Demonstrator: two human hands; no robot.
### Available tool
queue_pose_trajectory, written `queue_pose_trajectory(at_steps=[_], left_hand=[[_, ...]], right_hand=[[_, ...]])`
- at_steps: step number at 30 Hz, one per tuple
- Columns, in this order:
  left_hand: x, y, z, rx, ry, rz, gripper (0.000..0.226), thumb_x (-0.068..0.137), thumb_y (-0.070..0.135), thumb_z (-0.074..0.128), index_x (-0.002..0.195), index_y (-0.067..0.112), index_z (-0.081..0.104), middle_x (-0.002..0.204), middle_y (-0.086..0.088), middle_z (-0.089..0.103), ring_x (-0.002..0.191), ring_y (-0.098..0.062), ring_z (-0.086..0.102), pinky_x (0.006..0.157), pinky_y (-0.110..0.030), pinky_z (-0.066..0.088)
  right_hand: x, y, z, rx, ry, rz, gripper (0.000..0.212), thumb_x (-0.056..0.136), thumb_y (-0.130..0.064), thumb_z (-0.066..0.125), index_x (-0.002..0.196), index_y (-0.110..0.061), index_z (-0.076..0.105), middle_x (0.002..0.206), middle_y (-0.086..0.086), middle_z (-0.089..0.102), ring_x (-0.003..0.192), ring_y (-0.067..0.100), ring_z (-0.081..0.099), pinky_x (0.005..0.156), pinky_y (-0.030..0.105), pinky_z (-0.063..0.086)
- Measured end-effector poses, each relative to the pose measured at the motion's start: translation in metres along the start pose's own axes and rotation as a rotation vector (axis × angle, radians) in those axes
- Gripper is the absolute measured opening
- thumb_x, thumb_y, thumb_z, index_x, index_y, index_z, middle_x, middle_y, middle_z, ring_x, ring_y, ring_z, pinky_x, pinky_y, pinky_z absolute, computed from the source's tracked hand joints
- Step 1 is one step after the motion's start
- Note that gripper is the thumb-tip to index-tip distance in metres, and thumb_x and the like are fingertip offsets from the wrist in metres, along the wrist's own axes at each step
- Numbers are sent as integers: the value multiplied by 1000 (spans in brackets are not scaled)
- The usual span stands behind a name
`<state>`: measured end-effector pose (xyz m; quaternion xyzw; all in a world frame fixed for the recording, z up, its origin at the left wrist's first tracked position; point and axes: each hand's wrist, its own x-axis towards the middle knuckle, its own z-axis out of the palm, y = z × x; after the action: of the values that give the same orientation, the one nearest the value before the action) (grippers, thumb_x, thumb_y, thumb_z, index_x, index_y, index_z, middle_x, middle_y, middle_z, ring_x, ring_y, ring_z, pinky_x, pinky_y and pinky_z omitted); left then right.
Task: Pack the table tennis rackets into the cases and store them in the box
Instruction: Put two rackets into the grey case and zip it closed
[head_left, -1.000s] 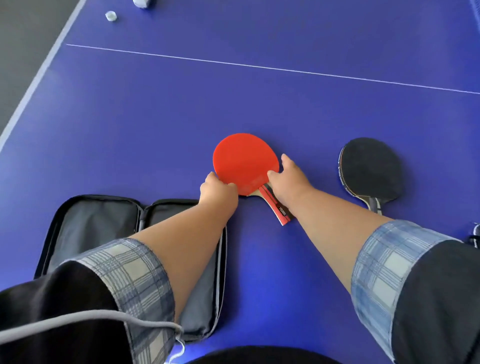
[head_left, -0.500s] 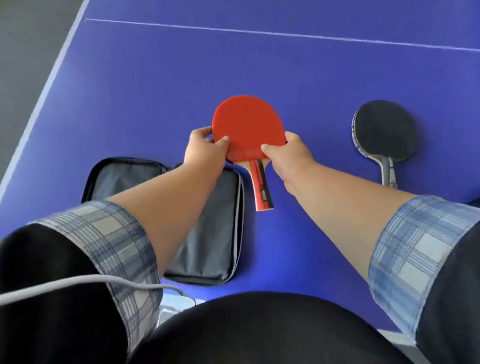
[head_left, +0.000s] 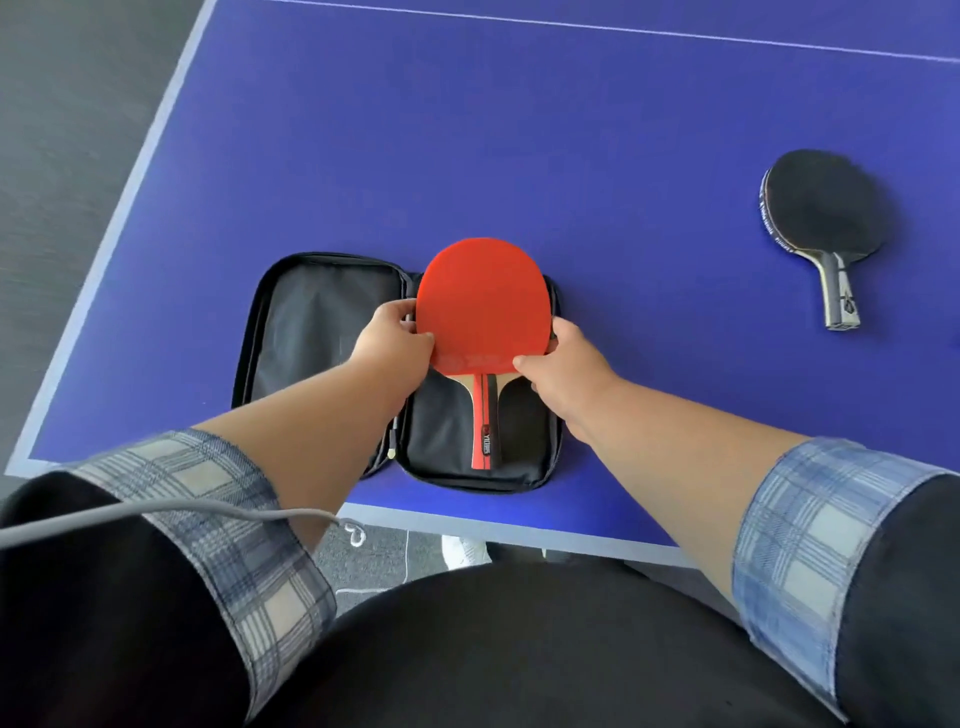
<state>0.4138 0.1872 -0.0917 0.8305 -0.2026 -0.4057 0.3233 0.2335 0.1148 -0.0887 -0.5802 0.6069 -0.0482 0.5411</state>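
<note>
Moved from the blue table (head_left: 571, 156) to above the right half of the open black fabric case (head_left: 322, 317): round red-rubber racket (head_left: 480, 301), pinched by left hand (head_left: 389, 345) and right hand (head_left: 566, 369); next, lowering flat, then zipping.

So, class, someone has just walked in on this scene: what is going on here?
A person is packing table tennis gear at the corner of a blue table. Both hands, the left hand and the right hand, grip the red racket by its blade edges over the right half of an open black case, handle toward the person. A black racket lies unpacked on the table to the right.
</note>
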Motion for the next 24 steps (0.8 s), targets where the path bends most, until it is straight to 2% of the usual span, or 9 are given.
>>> queue_pose_trajectory(at_steps=[3, 5, 7, 11, 15, 17, 19, 21, 24], left_hand=[[-3, -7, 3, 37, -21, -8, 56, 85, 8, 48, 139, 25, 51, 86, 9, 68, 65, -16, 61, 71, -38, 60], [-2, -9, 5, 60, -46, -1, 59, 83, 8, 47, 140, 25, 50, 90, 9, 71, 63, -14, 60, 59, -30, 52], [-1, -8, 6, 118, -72, 2, 59, 81, 8, 47, 137, 26, 51, 98, 7, 72, 65, -15, 60, 53, -23, 43], [0, -7, 8, 250, -88, 3, 53, 74, 8, 45, 122, 22, 62, 102, -3, 71, 65, -20, 60, 49, -23, 39], [1, -4, 10, 340, -60, -45, 34, 75, 13, 51, 106, 8, 63, 105, -16, 66, 60, -21, 54, 47, -23, 37], [2, 1, 12, 375, -45, -80, 34, 76, 16, 53, 107, 3, 60, 111, -18, 63, 64, -24, 56, 50, -25, 40], [3, 8, 15, 430, -40, -134, 41, 81, 17, 56, 118, 0, 52, 122, -18, 57, 84, -31, 62, 64, -33, 49], [2, 14, 20, 508, -35, -186, 46, 88, 18, 58, 127, 0, 42, 131, -19, 48, 105, -35, 60, 80, -39, 49], [0, 21, 25, 542, -5, -244, 51, 88, 16, 61, 131, 2, 38, 134, -19, 44, 113, -36, 57, 89, -40, 48]], right_hand=[[-4, 7, 5, -66, 7, 1, 47, 85, -28, 68, 130, -33, 56, 125, 3, 60, 101, 21, 65, 90, 36, 54], [-5, 10, 5, -114, 15, 2, 48, 85, -29, 68, 131, -31, 56, 128, 3, 58, 102, 22, 64, 92, 37, 54], [-4, 11, 5, -156, 21, 15, 49, 87, -29, 70, 134, -27, 55, 130, 3, 53, 103, 23, 63, 93, 37, 53], [-3, 9, 8, -200, 41, 46, 55, 84, -30, 76, 134, -21, 53, 131, 6, 51, 101, 24, 63, 90, 35, 54], [-5, 1, 10, -226, 58, 93, 65, 83, -33, 78, 138, -15, 48, 132, 6, 47, 95, 22, 57, 77, 31, 47], [-5, -2, 10, -250, 65, 109, 69, 83, -34, 78, 139, -12, 45, 134, 7, 46, 93, 21, 55, 73, 31, 45], [-5, -5, 10, -276, 64, 122, 71, 84, -34, 78, 140, -10, 42, 135, 8, 45, 92, 21, 53, 73, 31, 44], [-5, -8, 9, -304, 57, 135, 73, 84, -35, 77, 142, -9, 41, 136, 9, 44, 93, 21, 51, 74, 31, 45], [-6, -12, 9, -342, 36, 149, 68, 85, -37, 75, 138, -10, 43, 135, 9, 43, 89, 22, 54, 74, 33, 48]])
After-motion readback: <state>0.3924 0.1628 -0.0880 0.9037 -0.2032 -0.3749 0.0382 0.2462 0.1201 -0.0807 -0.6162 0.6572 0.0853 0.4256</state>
